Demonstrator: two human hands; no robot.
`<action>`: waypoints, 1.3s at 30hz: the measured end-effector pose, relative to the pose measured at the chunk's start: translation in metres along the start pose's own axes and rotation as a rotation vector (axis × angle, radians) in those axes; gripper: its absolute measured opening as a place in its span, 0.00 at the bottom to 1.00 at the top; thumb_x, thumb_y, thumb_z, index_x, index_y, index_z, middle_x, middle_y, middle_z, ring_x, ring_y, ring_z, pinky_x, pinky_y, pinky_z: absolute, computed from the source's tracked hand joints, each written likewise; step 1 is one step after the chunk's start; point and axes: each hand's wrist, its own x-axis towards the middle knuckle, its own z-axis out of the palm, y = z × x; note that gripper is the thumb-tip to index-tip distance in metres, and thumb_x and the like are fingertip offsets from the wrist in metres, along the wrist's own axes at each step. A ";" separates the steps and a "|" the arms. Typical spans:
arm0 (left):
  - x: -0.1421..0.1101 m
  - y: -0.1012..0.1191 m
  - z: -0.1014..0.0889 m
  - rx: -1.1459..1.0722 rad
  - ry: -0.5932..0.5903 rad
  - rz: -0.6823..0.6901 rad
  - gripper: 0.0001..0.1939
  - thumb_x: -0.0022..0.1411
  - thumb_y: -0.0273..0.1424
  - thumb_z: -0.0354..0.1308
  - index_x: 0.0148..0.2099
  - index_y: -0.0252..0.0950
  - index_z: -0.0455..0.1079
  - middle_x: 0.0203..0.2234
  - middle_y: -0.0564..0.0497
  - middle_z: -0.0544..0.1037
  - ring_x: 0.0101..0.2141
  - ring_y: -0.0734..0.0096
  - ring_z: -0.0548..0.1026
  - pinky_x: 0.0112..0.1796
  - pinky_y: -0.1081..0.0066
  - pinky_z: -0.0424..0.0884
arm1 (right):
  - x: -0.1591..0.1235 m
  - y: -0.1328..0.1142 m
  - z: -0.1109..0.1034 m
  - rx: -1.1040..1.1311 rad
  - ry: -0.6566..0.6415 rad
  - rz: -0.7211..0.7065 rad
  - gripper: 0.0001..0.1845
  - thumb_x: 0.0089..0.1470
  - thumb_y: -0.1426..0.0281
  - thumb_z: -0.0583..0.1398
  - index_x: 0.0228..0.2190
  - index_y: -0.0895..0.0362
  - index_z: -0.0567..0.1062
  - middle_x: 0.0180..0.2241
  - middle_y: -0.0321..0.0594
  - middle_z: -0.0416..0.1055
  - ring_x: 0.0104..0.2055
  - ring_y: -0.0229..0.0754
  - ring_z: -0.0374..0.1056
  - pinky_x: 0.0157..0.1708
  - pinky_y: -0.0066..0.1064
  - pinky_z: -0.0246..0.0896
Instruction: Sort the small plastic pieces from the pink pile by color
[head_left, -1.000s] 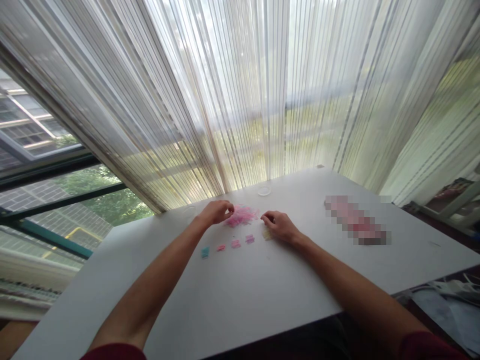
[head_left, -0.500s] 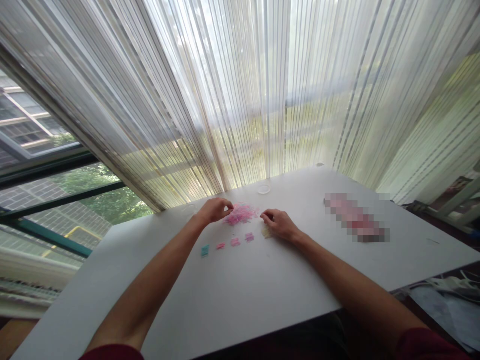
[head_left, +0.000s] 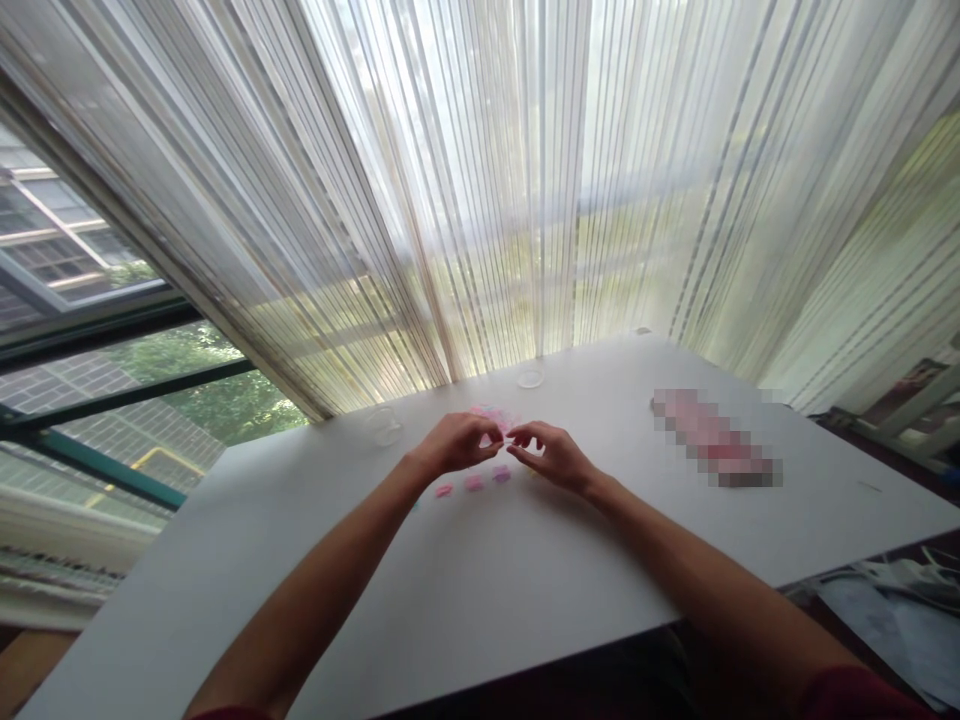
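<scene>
My left hand (head_left: 463,443) is closed in a pinch, thumb and forefinger together; whatever is between them is too small to make out. Almost touching it, my right hand (head_left: 555,455) has its fingers curled and its thumb and forefinger drawn close, also around something I cannot make out. Just behind the fingertips lies a loose pile of thin pink pieces (head_left: 491,412), partly covered by my left hand. In front sit small groups: a red-pink one (head_left: 444,491), a pink one (head_left: 473,482) and a purple-pink one (head_left: 501,473). A yellowish group and a teal one are mostly hidden.
The white table (head_left: 390,600) stands against sheer striped curtains (head_left: 495,200). Two clear round dishes or lids, one at the back (head_left: 530,377) and one at left (head_left: 386,428), lie on it. A blurred-out pink object (head_left: 712,440) is at right. Cables (head_left: 900,575) show beyond the right edge.
My left hand has moved right and nearer from the pile's left side. My right hand has shifted slightly; the fingertips now almost meet in front of the pile. The teal group has become mostly covered.
</scene>
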 end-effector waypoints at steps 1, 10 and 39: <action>0.000 0.001 0.000 -0.007 0.009 -0.003 0.08 0.60 0.33 0.57 0.38 0.41 0.78 0.27 0.53 0.80 0.28 0.71 0.74 0.31 0.74 0.64 | 0.000 -0.001 0.000 -0.004 -0.008 -0.011 0.09 0.56 0.65 0.60 0.36 0.56 0.77 0.31 0.40 0.75 0.32 0.38 0.70 0.33 0.29 0.65; -0.032 0.010 0.008 -0.240 0.154 -0.122 0.07 0.59 0.33 0.59 0.35 0.38 0.76 0.21 0.55 0.74 0.23 0.77 0.70 0.28 0.77 0.64 | -0.003 -0.016 -0.001 -0.011 -0.063 -0.058 0.07 0.56 0.68 0.59 0.32 0.56 0.77 0.28 0.38 0.73 0.31 0.37 0.68 0.33 0.29 0.64; -0.082 0.031 0.055 -0.312 0.418 -0.248 0.07 0.63 0.34 0.54 0.37 0.38 0.72 0.29 0.53 0.77 0.24 0.77 0.69 0.31 0.76 0.67 | -0.014 -0.032 0.009 -0.070 -0.182 -0.145 0.05 0.55 0.71 0.60 0.31 0.56 0.77 0.28 0.38 0.71 0.31 0.38 0.67 0.34 0.29 0.64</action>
